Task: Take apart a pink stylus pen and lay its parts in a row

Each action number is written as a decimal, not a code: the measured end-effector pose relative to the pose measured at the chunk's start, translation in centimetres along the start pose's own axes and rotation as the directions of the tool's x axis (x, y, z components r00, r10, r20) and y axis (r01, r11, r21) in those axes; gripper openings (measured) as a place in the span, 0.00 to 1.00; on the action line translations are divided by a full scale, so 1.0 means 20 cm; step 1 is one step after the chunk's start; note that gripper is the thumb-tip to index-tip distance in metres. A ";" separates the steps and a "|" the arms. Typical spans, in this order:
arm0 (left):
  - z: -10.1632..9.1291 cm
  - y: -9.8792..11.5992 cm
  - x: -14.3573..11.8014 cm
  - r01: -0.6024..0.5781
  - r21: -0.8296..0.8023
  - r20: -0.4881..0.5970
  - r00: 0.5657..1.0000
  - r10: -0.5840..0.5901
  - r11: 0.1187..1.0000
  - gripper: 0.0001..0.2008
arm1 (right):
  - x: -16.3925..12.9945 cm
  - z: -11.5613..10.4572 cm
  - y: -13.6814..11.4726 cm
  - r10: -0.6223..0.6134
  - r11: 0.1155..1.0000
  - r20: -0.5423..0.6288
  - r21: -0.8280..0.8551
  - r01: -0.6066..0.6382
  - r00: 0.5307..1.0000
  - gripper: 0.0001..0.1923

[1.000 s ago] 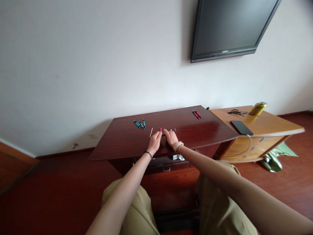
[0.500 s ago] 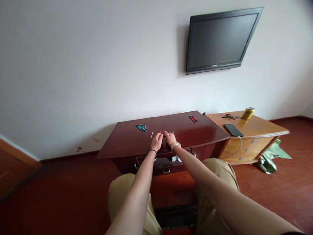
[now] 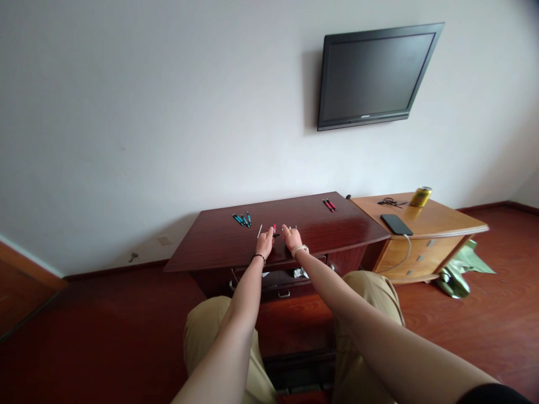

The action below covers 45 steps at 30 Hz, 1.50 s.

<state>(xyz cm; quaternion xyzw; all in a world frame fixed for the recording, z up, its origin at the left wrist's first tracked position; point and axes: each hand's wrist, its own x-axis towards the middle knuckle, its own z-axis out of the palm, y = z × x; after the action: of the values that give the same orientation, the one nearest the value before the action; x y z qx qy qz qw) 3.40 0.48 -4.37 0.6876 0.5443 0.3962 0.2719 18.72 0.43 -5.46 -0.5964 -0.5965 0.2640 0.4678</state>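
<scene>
My left hand (image 3: 264, 243) is closed on a small black pen part (image 3: 275, 235), whose tip sticks out past the fingers toward the right. Close beside it, my right hand (image 3: 291, 238) has its fingers curled together; whatever they hold is hidden. Just beyond the left fingertips lies a pink pen part (image 3: 274, 229). A thin white refill (image 3: 259, 230) rests on the dark table to the left of that hand. Tiny light pieces (image 3: 296, 227) show behind the right hand, too small to name.
Several teal pens (image 3: 242, 219) lie at the back left of the dark red table (image 3: 202, 247), and red pens (image 3: 329, 205) at the back right. Crumpled white paper (image 3: 300, 273) sits in the drawer below. A phone (image 3: 396, 224) and a yellow can (image 3: 421, 196) are on the wooden cabinet (image 3: 446, 221).
My hands have drawn slightly apart, and the black part now shows at the left fingertips in the gap between them. The view has shifted slightly.
</scene>
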 end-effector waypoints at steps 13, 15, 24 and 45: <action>0.04 -0.06 0.03 0.011 0.056 0.010 1.000 -0.012 0.998 0.34 | 0.02 0.04 0.02 -0.035 0.994 0.067 -0.098 0.042 0.997 0.28; 0.04 -0.05 0.03 0.010 0.064 0.007 1.000 -0.011 0.998 0.33 | 0.02 0.04 0.02 -0.039 0.994 0.068 -0.103 0.046 0.997 0.29; 0.05 -0.03 0.01 -0.002 0.088 -0.017 1.000 0.003 0.996 0.32 | 0.02 0.04 0.02 -0.060 0.993 0.074 -0.102 0.067 0.995 0.30; 0.05 -0.04 0.02 0.005 0.054 -0.029 1.000 -0.004 0.999 0.32 | 0.07 0.06 0.05 -0.080 0.996 0.093 -0.027 0.083 0.992 0.29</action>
<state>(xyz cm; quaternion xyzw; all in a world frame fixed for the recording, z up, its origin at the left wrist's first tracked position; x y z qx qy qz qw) 3.88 1.14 -5.39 0.6878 0.5601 0.3905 0.2463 18.29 2.26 -6.49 -0.5660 -0.6452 0.2625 0.4410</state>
